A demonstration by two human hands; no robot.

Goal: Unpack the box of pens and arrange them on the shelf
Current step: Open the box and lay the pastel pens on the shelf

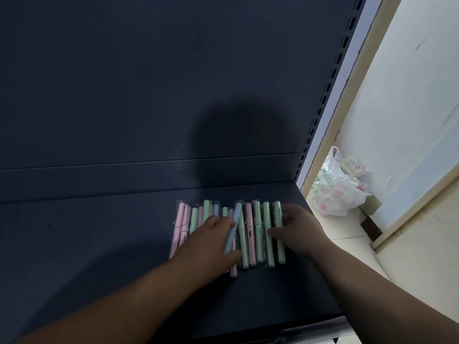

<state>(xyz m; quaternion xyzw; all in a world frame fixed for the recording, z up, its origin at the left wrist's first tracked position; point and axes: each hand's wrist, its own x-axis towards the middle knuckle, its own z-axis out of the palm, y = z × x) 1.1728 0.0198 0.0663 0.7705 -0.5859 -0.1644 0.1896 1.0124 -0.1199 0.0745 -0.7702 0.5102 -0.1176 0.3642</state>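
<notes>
Several pastel pens in clear sleeves, pink, green and blue, lie side by side in a row (250, 234) on the dark shelf (99, 244). My left hand (211, 242) lies over the middle of the row and holds a blue pen (233, 229) between fingers and thumb; that pen is tilted across the others. My right hand (298, 229) rests at the right end of the row, its fingers and thumb round the outermost green pen (277, 214). No box is in view.
The shelf's dark back panel (149, 83) rises behind the pens. A slotted upright post (330, 95) stands at the right. Beyond it, a white plastic bag (337, 184) of small items sits on the pale floor by a wall.
</notes>
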